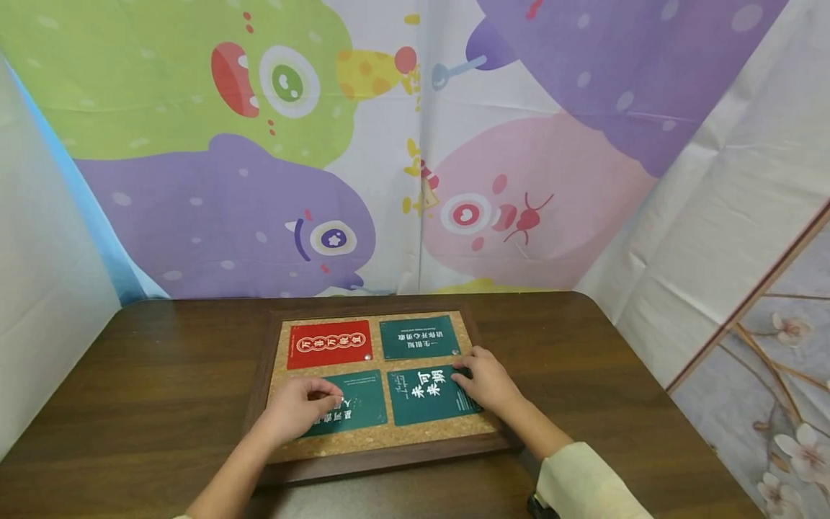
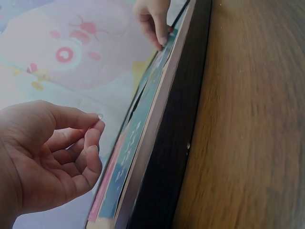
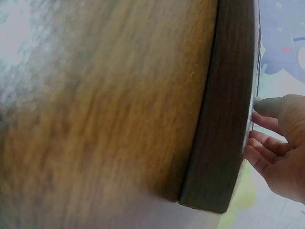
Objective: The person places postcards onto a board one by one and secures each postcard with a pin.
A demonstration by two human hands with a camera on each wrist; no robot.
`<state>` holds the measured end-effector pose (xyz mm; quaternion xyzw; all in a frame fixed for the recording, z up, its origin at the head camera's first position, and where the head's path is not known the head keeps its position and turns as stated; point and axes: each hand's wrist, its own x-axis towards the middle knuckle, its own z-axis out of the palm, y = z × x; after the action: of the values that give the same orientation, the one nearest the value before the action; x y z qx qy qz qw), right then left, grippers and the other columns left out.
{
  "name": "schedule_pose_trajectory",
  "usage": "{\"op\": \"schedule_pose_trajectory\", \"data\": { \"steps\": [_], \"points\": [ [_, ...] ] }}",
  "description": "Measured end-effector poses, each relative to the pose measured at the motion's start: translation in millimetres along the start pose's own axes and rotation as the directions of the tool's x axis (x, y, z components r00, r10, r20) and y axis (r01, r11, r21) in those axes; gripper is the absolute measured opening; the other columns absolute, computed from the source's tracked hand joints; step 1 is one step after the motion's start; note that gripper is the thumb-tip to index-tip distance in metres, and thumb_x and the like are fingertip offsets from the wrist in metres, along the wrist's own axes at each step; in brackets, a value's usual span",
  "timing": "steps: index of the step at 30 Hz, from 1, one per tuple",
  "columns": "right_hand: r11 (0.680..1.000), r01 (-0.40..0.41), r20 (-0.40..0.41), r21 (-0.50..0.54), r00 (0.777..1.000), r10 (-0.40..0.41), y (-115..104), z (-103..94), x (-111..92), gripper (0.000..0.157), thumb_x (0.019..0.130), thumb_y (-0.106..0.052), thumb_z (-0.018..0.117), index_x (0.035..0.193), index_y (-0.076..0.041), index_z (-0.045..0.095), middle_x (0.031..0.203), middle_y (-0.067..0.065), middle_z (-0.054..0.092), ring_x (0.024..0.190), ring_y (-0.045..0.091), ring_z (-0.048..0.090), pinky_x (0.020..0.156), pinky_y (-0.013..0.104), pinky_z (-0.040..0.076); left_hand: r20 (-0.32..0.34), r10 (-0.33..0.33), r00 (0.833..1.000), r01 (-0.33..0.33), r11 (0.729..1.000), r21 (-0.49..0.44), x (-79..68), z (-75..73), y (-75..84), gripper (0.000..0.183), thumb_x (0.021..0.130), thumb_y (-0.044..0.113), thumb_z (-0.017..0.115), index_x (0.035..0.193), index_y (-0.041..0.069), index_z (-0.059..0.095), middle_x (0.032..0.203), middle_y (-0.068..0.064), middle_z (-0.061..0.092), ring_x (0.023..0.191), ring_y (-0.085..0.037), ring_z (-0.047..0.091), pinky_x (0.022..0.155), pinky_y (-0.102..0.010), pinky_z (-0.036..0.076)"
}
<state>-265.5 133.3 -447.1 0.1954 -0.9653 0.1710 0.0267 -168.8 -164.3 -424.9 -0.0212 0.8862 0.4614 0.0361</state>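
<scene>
A corkboard (image 1: 382,437) in a dark wooden frame lies on the table with four cards on it. Between thumb and forefinger, my left hand (image 1: 300,408) pinches a small clear thumbtack (image 2: 100,116), above the lower left green card (image 1: 366,396). My right hand (image 1: 491,382) rests its fingertips at the right edge of the lower right green card (image 1: 415,404), thumb on the card. At the upper left is a red card (image 1: 327,344) with a shiny tack (image 1: 367,357) in its corner. The upper right green card (image 1: 415,337) has a similar tack (image 1: 455,352).
The board lies toward the back of a brown wooden table (image 1: 162,404). Behind the table hangs a cloth (image 1: 389,245) with cartoon monsters. White cloth (image 1: 648,245) and a flowered panel (image 1: 778,346) stand at the right.
</scene>
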Motion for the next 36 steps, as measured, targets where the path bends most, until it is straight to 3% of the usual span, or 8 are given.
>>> {"op": "schedule_pose_trajectory", "data": {
  "steps": [13, 23, 36],
  "points": [
    [1.0, -0.008, 0.038, 0.005, 0.999, 0.008, 0.8, 0.7, 0.1, 0.028, 0.084, -0.026, 0.069, 0.104, -0.007, 0.071, 0.09, 0.003, 0.056, 0.078, 0.013, 0.048, 0.069, 0.031, 0.044, 0.061, 0.027, 0.998, -0.024, 0.999, -0.048, 2.7, 18.7, 15.8, 0.008, 0.086, 0.011, 0.065, 0.089, 0.006, 0.071, 0.074, -0.005, 0.064, 0.064, -0.013, 0.052, 0.056, -0.027, 0.044],
    [1.0, -0.008, 0.052, 0.015, 0.999, 0.008, 1.1, -0.6, 1.3, 0.029, 0.084, -0.027, 0.069, 0.105, -0.007, 0.071, 0.093, 0.004, 0.056, 0.079, 0.014, 0.048, 0.07, 0.031, 0.044, 0.106, 0.066, 0.992, -0.063, 0.998, -0.023, 6.2, 35.1, 24.1, 0.007, 0.085, 0.01, 0.065, 0.085, 0.005, 0.071, 0.077, -0.002, 0.065, 0.066, -0.011, 0.054, 0.057, -0.026, 0.045],
    [1.0, -0.014, 0.048, 0.019, 0.999, 0.013, -0.1, -0.8, 1.3, 0.028, 0.083, -0.026, 0.07, 0.104, -0.007, 0.071, 0.091, 0.004, 0.056, 0.078, 0.014, 0.048, 0.069, 0.031, 0.043, 0.209, 0.169, 0.963, -0.171, 0.985, -0.013, 13.9, 57.4, 33.1, 0.008, 0.084, 0.008, 0.063, 0.081, 0.004, 0.07, 0.073, -0.001, 0.062, 0.067, -0.012, 0.05, 0.056, -0.026, 0.042]
  ]
}}
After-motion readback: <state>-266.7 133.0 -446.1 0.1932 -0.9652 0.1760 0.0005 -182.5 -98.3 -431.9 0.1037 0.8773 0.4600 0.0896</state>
